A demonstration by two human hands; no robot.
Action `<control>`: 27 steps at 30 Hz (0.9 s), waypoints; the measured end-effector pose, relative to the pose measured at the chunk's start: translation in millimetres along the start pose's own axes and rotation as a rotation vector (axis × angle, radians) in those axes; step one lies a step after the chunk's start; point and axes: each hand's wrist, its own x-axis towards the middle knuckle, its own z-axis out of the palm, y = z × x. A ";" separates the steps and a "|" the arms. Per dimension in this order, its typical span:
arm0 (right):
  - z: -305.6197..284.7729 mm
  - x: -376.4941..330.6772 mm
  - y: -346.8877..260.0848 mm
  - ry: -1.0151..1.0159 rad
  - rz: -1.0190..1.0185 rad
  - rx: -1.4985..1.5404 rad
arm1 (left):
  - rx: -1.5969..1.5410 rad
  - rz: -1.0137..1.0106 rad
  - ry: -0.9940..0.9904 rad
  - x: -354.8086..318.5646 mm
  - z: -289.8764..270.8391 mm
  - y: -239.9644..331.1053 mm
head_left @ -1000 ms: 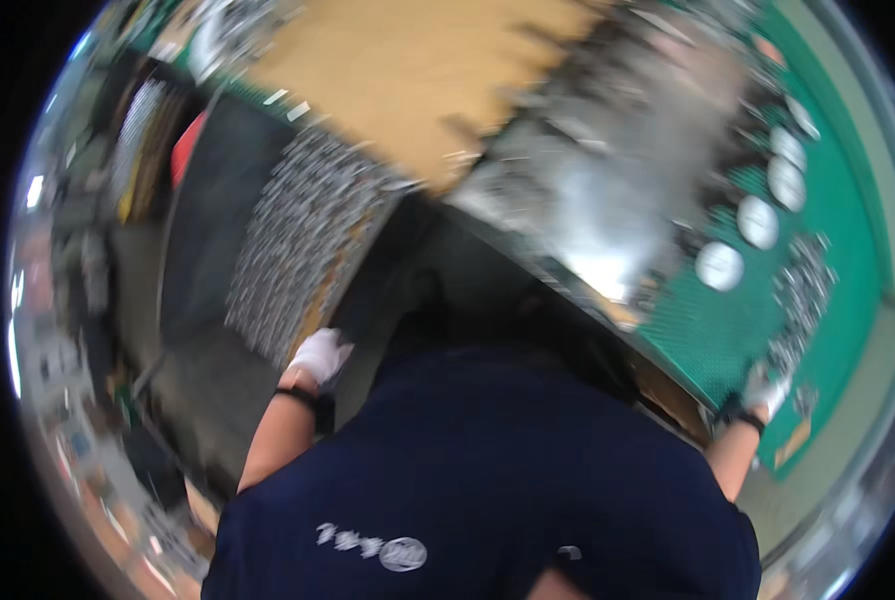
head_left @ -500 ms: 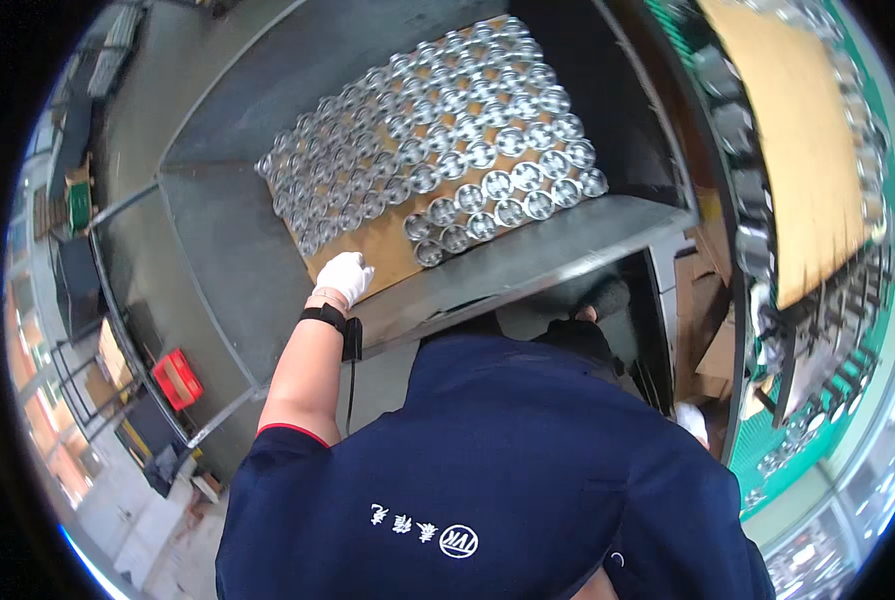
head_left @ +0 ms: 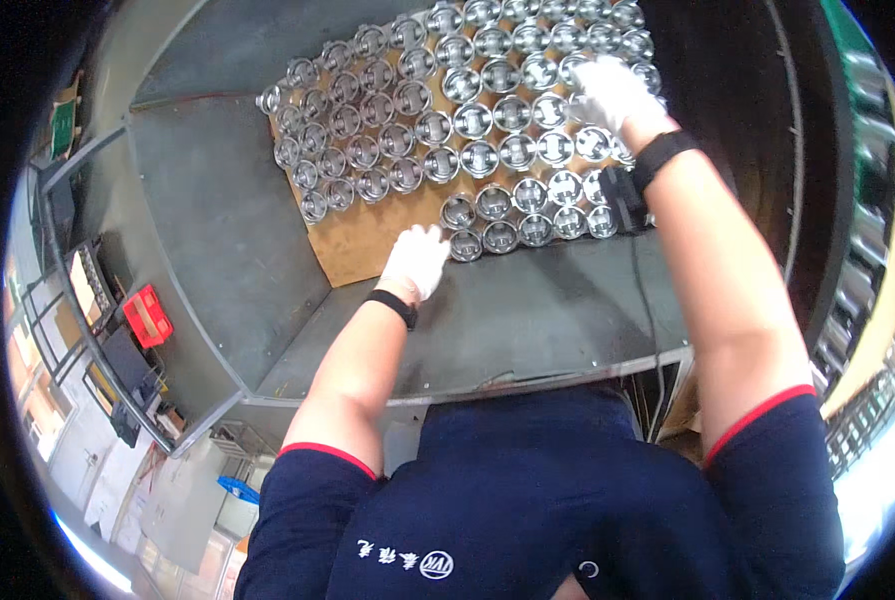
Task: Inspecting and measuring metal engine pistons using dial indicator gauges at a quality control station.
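Rows of shiny metal pistons [head_left: 478, 158] stand on a brown cardboard sheet [head_left: 359, 238] inside a grey metal bin [head_left: 207, 190]. My left hand [head_left: 417, 260], in a white glove, is at the front left, beside the end piston [head_left: 465, 245] of the front row. Its fingers stretch forward with nothing visible in them. Farther in on the right, my white-gloved right hand [head_left: 615, 98] reaches over the pistons, its fingers apart among their tops. Palm and hand hide several pistons there. A black band circles each wrist, and a small black device hangs from the right one.
The bin's grey near wall [head_left: 527, 320] runs between my body and the pistons. At right, more pistons line a green-edged rack [head_left: 872, 140] beside a tan board [head_left: 892, 310]. A red crate [head_left: 148, 316] lies on the floor at left, past a metal rail.
My right hand has come up from low at the right and now reaches over the pistons. My left hand has shifted right toward the front row. The view has moved closer over the bin.
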 end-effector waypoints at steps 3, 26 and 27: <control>143.4 -24.9 7.3 -0.415 0.241 0.148 | -0.038 0.036 -0.053 40.0 23.8 11.9; 392.9 -71.2 -98.4 -0.163 1.521 0.726 | 0.034 0.258 0.020 156.9 205.5 -14.5; 395.1 -71.7 -94.6 -0.158 1.524 0.719 | 0.030 0.262 0.024 160.2 204.6 -12.8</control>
